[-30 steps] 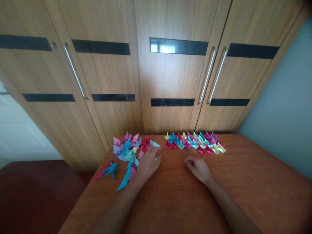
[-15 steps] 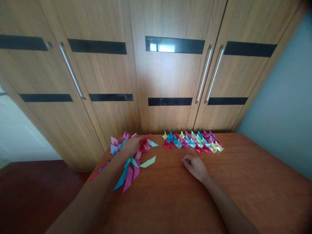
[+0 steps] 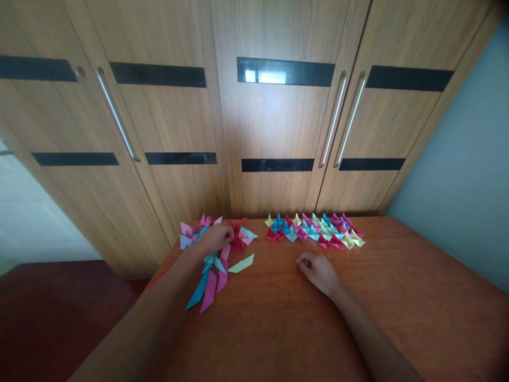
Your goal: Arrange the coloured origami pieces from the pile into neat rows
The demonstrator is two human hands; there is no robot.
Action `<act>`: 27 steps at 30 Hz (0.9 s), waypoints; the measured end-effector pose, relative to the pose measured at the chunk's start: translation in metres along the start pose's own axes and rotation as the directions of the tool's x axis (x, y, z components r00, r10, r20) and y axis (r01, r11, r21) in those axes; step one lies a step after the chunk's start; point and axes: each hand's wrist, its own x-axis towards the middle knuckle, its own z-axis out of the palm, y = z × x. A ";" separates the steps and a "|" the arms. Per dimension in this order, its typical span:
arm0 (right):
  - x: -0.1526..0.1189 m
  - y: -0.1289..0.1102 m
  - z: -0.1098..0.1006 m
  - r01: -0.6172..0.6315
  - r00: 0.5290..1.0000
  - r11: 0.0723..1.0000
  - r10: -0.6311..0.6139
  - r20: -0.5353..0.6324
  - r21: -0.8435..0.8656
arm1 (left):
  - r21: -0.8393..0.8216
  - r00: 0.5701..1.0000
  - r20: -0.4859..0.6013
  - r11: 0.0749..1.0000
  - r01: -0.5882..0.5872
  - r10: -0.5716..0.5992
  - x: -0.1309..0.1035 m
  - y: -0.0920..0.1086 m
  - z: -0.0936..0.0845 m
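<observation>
My left hand (image 3: 218, 238) is over the pile of folded papers at the table's left, its fingers closed beside the red folded pieces (image 3: 238, 240); what they hold, if anything, is too small to make out. My right hand (image 3: 318, 270) rests on the table with its fingers curled in and nothing visible in them. Blue and pink strips (image 3: 209, 293) lie below my left hand, and a pale green strip (image 3: 242, 263) sits to their right. Pink pieces (image 3: 186, 229) are at the pile's back left.
Several multicoloured folded paper pieces (image 3: 314, 231) stand in rows along the back of the brown table (image 3: 278, 329). Behind it rises a wooden wardrobe (image 3: 274, 122) with metal handles. A pale wall (image 3: 461, 185) is on the right.
My left hand has drawn slightly left and down from the red pieces. A pink piece now shows beside the light blue one at the pile's right. My right hand has not moved.
</observation>
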 end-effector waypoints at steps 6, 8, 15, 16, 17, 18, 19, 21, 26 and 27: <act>-0.001 -0.001 -0.001 0.024 1.000 0.999 -0.024 0.005 0.026 | -0.083 0.999 0.009 0.995 -0.051 0.052 -0.011 0.012 -0.022; -0.001 -0.001 -0.001 0.035 0.999 0.998 -0.035 -0.004 0.057 | -0.177 0.997 -0.045 0.981 -0.074 0.068 -0.016 0.025 -0.026; -0.003 -0.014 0.000 0.124 0.992 0.863 -0.125 -0.030 0.490 | -0.411 0.983 -0.183 0.909 -0.064 -0.014 -0.039 0.094 -0.002; -0.004 -0.017 0.000 0.122 0.991 0.831 -0.129 -0.026 0.543 | -0.410 0.982 -0.188 0.910 -0.062 -0.018 -0.041 0.102 0.005; -0.004 -0.020 -0.001 0.117 0.992 0.805 -0.126 -0.025 0.582 | -0.403 0.981 -0.194 0.913 -0.060 -0.022 -0.043 0.109 0.013; -0.006 -0.023 -0.002 0.109 0.992 0.786 -0.120 -0.023 0.609 | -0.395 0.980 -0.196 0.917 -0.059 -0.021 -0.045 0.115 0.020; -0.007 -0.025 -0.002 0.102 0.993 0.773 -0.116 -0.018 0.626 | -0.388 0.979 -0.201 0.920 -0.057 -0.024 -0.047 0.119 0.028; -0.008 -0.027 -0.002 0.090 0.993 0.763 -0.119 0.002 0.640 | -0.389 0.978 -0.205 0.920 -0.048 -0.036 -0.049 0.125 0.042; -0.009 -0.026 0.005 0.087 0.978 0.776 -0.184 0.093 0.624 | -0.491 0.970 -0.214 0.871 -0.009 -0.111 -0.053 0.130 0.066; -0.009 -0.025 0.007 0.091 0.974 0.779 -0.199 0.106 0.620 | -0.524 0.969 -0.214 0.852 -0.004 -0.127 -0.054 0.131 0.069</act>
